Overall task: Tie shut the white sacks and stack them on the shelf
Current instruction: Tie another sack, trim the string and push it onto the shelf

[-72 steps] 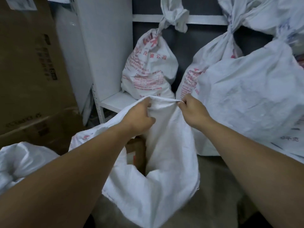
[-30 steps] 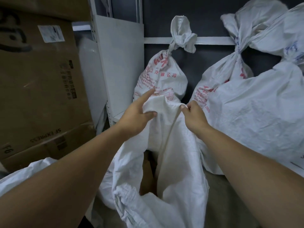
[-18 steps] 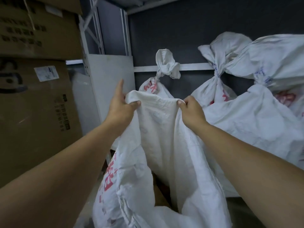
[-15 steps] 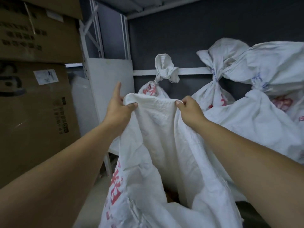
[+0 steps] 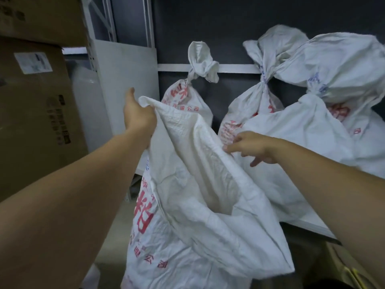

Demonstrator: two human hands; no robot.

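Observation:
An untied white sack with red print (image 5: 187, 205) hangs in front of me, mouth gaping. My left hand (image 5: 137, 115) is clenched on its top left corner and holds it up. My right hand (image 5: 250, 147) sits lower on the far rim, fingers spread, fingertips only touching the cloth. Behind it, tied sacks stand on the white shelf (image 5: 308, 224): a small knotted one (image 5: 187, 105) at the left, another (image 5: 256, 101) in the middle, and a big one (image 5: 312, 132) at the right with one more sack (image 5: 343, 59) on top.
Stacked cardboard boxes (image 5: 37, 111) fill the left side. A white upright panel (image 5: 125, 80) closes the shelf's left end. A dark wall backs the shelf. Grey floor shows under the sack, and a box corner (image 5: 350, 270) sits at the bottom right.
The sack has been lifted from the floor to shelf height. My right hand has let go of the top edge and slid down and to the right along the rim; the mouth has fallen open.

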